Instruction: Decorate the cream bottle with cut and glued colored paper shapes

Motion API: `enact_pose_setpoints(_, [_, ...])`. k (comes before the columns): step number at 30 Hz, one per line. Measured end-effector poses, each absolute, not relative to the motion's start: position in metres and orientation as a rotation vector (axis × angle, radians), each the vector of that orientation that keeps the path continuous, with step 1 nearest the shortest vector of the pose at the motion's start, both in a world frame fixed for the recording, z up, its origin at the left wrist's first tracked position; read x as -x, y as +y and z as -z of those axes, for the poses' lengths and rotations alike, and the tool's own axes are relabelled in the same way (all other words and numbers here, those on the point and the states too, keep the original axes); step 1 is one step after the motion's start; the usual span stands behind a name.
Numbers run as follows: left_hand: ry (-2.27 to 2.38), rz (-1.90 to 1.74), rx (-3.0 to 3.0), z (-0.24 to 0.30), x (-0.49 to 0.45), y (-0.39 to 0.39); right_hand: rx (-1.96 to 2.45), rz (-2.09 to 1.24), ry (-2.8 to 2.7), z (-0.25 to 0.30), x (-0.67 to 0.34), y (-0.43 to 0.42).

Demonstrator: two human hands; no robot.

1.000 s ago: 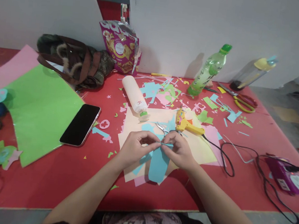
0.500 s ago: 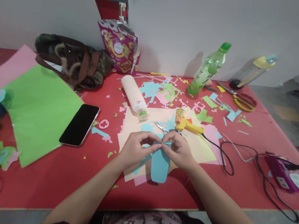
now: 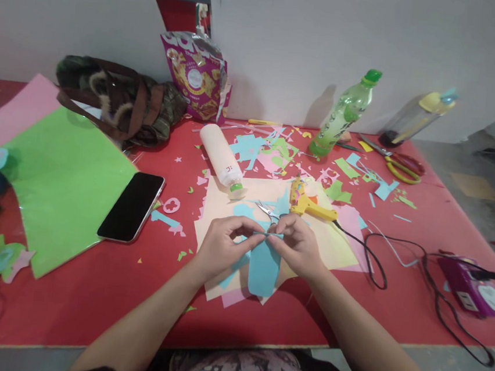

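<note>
Over the peach sheet (image 3: 217, 206), a blue piece (image 3: 264, 273), seemingly mid-fold
Left hand (image 3: 221, 242) and right hand (image 3: 299, 246) pinch its upper edge; the next move likely calls for even pressing.

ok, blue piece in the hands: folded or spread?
Blue piece: mostly spread, top edge apparently folded. Left hand and right hand pinch a narrow strip there; below, one flat panel.
</note>
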State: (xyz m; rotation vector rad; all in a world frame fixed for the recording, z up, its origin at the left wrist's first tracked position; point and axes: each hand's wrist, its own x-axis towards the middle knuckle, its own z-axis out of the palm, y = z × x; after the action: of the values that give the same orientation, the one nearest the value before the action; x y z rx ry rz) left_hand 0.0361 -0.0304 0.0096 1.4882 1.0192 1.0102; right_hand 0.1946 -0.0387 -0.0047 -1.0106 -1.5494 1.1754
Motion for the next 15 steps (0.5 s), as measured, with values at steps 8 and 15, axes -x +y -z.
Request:
enact_pose_setpoints(8, [1.054,-1.039,-1.387,-0.0091,-0.0382,-0.0311,1.013,-1.230,-1.459,0.0063,-0.1937,-0.0403])
enact_pose_setpoints(15, [1.054,-1.051,-1.368,-0.0096,-0.0373,-0.0310,1.030,-1.202,-1.417,0.0045,-0.1927,-0.0396])
